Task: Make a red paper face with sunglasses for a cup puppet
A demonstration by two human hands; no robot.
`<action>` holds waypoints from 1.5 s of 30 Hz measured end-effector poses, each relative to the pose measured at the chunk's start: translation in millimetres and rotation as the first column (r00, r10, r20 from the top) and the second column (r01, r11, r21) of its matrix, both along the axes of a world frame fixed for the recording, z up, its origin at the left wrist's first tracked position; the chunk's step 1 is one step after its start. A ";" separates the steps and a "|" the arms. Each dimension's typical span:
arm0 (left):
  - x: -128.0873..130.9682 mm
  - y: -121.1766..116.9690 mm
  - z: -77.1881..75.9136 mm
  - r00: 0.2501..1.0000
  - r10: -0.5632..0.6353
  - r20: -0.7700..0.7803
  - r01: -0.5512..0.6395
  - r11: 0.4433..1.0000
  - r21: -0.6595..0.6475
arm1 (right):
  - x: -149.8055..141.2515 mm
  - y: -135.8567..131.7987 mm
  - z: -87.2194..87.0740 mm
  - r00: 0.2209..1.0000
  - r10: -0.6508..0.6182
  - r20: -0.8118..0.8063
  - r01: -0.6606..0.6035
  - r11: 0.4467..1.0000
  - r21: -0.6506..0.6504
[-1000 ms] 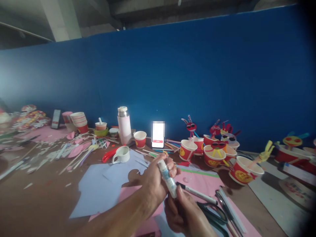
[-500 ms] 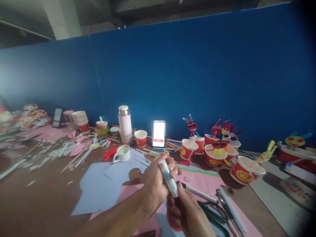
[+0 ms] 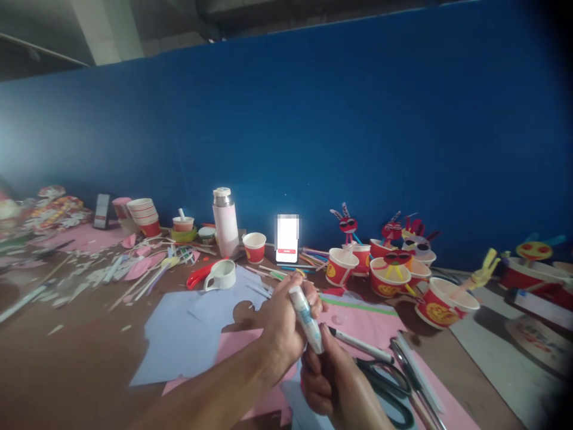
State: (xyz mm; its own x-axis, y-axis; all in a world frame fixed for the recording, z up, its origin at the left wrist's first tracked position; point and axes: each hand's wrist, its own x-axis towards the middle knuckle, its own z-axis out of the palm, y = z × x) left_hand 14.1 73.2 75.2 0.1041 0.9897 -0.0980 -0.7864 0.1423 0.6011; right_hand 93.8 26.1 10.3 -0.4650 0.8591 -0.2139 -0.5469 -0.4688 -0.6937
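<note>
Left hand (image 3: pixel 286 316) clenched round glue tube (image 3: pixel 306 318), tilted; right hand (image 3: pixel 333 382) pinches its lower end from below. Under them pink paper (image 3: pixel 367 325) on cluttered brown table (image 3: pixel 67 352), scissors (image 3: pixel 387 388) just right; blue wall (image 3: pixel 358 131) behind.

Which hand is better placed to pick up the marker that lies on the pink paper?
Right, probably. The right hand sits just beside the marker, and only its fingertips touch the lower end of the glue tube. The left hand is wrapped around the tube and is farther from the marker.
</note>
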 end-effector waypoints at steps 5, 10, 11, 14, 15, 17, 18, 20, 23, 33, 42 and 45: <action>2.3 -5.0 -2.0 0.996 0.016 -0.086 -0.012 0.999 0.044 | -1.6 -0.1 4.5 0.985 -0.170 0.043 0.171 0.985 -0.030; -2.0 -5.1 -2.7 0.943 0.049 -0.328 -0.014 0.994 0.108 | 11.0 8.8 22.3 0.953 -0.299 0.036 0.290 0.944 0.156; -3.2 -3.2 -3.4 0.929 0.048 -0.366 -0.008 0.994 0.110 | 16.0 11.6 27.2 0.945 -0.326 0.028 0.315 0.930 0.192; -6.0 4.4 -7.4 0.903 0.093 -0.421 -0.046 0.992 0.120 | 33.9 19.6 42.5 0.907 -0.420 0.029 0.395 0.872 0.290; -6.5 6.7 -9.1 0.897 0.101 -0.431 -0.053 0.991 0.121 | 40.3 21.6 47.4 0.889 -0.457 0.035 0.419 0.841 0.342; -6.8 10.2 -12.5 0.887 0.088 -0.452 -0.036 0.992 0.122 | 52.5 23.7 56.1 0.841 -0.539 0.050 0.454 0.752 0.479; -6.7 11.3 -14.2 0.882 0.080 -0.465 -0.025 0.992 0.123 | 57.8 23.9 59.8 0.808 -0.586 0.066 0.460 0.697 0.550; -6.0 12.1 -16.8 0.869 0.062 -0.492 -0.001 0.992 0.123 | 66.0 23.0 65.1 0.717 -0.687 0.118 0.436 0.575 0.692; -4.6 11.6 -18.5 0.850 0.039 -0.525 0.025 0.993 0.114 | 72.6 20.4 67.2 0.545 -0.815 0.197 0.288 0.403 0.868; -2.5 9.9 -16.6 0.829 0.005 -0.559 0.064 0.993 0.102 | 76.7 23.1 58.2 0.248 -0.959 0.141 -0.327 0.054 0.943; -0.4 6.5 -14.8 0.798 0.021 -0.602 0.069 0.990 0.126 | 77.0 27.0 55.1 0.219 -0.967 0.128 -0.385 0.035 0.922; -0.1 6.5 -14.8 0.785 0.030 -0.619 0.070 0.988 0.138 | 76.8 27.6 54.8 0.214 -0.969 0.124 -0.382 0.034 0.924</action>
State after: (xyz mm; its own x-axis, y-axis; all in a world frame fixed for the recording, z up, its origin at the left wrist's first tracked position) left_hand 14.0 79.7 60.4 0.0911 0.9958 -0.0038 -0.2375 0.0254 0.9711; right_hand 170.7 53.6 65.1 -0.2352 0.5321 0.8134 0.6857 0.6839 -0.2491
